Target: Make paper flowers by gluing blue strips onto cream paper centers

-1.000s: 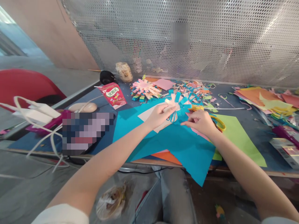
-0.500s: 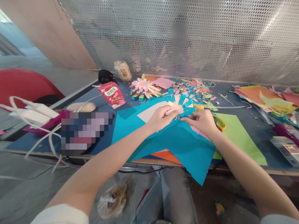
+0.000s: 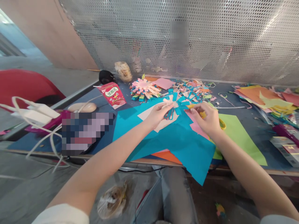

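At the centre of the frame, a round flower of fringed blue and white paper strips [image 3: 175, 105] is being held by the left hand [image 3: 158, 115], its near left side being pinched between thumb and fingers. No clear long axis is being shown; strips are being fanned outward, with blue ones being pointed rightward, to the side where the right hand [image 3: 207, 117] is being held. The right fingers are being kept bent just beside those strips, a small gap apparently being left; whether anything is being pinched there cannot be told. The left hand is thus being placed nearer, in contact. Beneath the flower, a large bright-blue paper sheet [image 3: 161, 146] is being partly covered by a smaller white paper sheet [image 3: 147, 114]. A yellow plastic loop [image 3: 223, 123] is being partly hidden by the right hand.
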The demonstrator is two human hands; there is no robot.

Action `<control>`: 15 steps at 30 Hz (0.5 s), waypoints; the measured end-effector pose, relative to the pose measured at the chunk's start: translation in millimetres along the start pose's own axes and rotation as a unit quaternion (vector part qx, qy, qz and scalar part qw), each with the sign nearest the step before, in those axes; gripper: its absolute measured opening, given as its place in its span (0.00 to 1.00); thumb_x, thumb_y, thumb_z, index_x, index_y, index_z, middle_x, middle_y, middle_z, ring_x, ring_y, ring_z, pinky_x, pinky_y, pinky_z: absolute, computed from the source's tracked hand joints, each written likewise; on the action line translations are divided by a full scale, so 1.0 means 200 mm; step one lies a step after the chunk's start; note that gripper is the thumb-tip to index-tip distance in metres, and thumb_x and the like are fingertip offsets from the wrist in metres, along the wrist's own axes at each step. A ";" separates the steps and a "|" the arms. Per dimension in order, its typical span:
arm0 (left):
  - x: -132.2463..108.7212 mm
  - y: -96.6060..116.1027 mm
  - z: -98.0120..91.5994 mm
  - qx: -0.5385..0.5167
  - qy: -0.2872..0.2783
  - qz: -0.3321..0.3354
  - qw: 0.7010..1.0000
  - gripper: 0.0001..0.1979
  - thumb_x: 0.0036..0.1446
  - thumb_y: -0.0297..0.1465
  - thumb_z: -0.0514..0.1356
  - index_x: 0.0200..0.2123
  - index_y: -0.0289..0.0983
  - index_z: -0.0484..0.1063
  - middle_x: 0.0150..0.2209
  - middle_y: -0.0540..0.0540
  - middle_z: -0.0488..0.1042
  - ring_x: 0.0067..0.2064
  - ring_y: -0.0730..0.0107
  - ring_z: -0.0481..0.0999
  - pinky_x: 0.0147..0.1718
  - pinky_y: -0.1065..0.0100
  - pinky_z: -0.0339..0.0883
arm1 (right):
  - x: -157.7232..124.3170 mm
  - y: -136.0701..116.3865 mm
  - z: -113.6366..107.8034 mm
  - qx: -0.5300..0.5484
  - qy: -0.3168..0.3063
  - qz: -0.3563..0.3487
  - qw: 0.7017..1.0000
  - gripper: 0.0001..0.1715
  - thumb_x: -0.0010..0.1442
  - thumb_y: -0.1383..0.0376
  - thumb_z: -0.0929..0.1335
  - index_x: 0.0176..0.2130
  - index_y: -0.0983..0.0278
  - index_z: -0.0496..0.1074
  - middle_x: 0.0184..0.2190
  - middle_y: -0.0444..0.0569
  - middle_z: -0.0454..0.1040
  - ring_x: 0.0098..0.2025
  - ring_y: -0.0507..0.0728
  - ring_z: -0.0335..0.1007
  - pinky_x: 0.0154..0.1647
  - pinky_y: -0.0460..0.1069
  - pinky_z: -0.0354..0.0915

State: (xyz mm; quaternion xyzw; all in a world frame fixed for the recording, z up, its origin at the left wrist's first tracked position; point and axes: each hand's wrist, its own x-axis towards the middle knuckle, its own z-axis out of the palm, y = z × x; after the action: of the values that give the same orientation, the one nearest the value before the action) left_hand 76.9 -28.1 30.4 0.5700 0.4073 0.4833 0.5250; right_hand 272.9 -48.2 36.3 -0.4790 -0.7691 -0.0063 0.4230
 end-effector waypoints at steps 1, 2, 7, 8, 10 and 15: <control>0.01 0.01 0.00 -0.057 -0.009 -0.058 0.997 0.13 0.56 0.35 0.57 0.21 0.35 0.66 0.18 0.52 0.62 0.21 0.77 0.62 0.21 0.73 0.55 | 0.00 0.01 0.00 -0.007 0.034 -0.032 0.999 0.12 0.57 0.58 0.64 0.35 0.63 0.72 0.32 0.51 0.74 0.32 0.56 0.69 0.35 0.51 0.65; 0.01 0.02 0.01 -0.107 -0.026 -0.116 0.987 0.11 0.56 0.33 0.57 0.23 0.35 0.68 0.19 0.51 0.64 0.20 0.77 0.62 0.20 0.74 0.55 | 0.01 0.02 0.00 -0.017 0.054 -0.064 0.996 0.14 0.56 0.61 0.65 0.42 0.63 0.71 0.39 0.54 0.74 0.39 0.58 0.70 0.41 0.54 0.65; 0.00 0.04 0.03 -0.206 -0.110 -0.271 0.934 0.08 0.56 0.29 0.56 0.26 0.34 0.71 0.15 0.53 0.59 0.18 0.77 0.61 0.18 0.75 0.56 | 0.01 0.06 0.03 -0.048 -0.042 -0.149 0.987 0.24 0.53 0.64 0.68 0.51 0.58 0.67 0.52 0.52 0.70 0.55 0.63 0.62 0.55 0.61 0.58; -0.01 0.03 0.03 -0.203 -0.122 -0.276 0.931 0.09 0.56 0.30 0.56 0.25 0.34 0.71 0.15 0.53 0.59 0.18 0.77 0.61 0.18 0.75 0.56 | 0.00 0.07 0.04 -0.040 -0.057 -0.150 0.986 0.19 0.53 0.64 0.68 0.47 0.57 0.70 0.49 0.50 0.73 0.53 0.62 0.64 0.54 0.61 0.58; -0.01 0.00 0.02 -0.174 -0.153 -0.273 0.934 0.16 0.58 0.36 0.55 0.22 0.33 0.71 0.15 0.51 0.59 0.19 0.76 0.62 0.18 0.75 0.57 | 0.00 0.06 0.05 -0.005 -0.057 -0.133 0.989 0.10 0.55 0.64 0.67 0.40 0.57 0.73 0.41 0.48 0.76 0.48 0.60 0.69 0.51 0.58 0.60; 0.04 -0.02 -0.06 -0.028 -0.145 -0.212 0.966 0.38 0.58 0.54 0.41 0.15 0.31 0.71 0.13 0.47 0.60 0.16 0.77 0.59 0.16 0.73 0.53 | 0.00 0.06 0.06 0.123 -0.031 0.052 0.991 0.17 0.52 0.54 0.70 0.21 0.62 0.67 0.22 0.46 0.72 0.29 0.55 0.69 0.31 0.50 0.63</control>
State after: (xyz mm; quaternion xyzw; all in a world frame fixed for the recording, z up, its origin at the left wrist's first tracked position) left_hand 67.3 -18.2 26.8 0.5192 0.4248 0.2844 0.6849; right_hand 273.4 -37.1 23.5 -0.4630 -0.7509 0.1251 0.4539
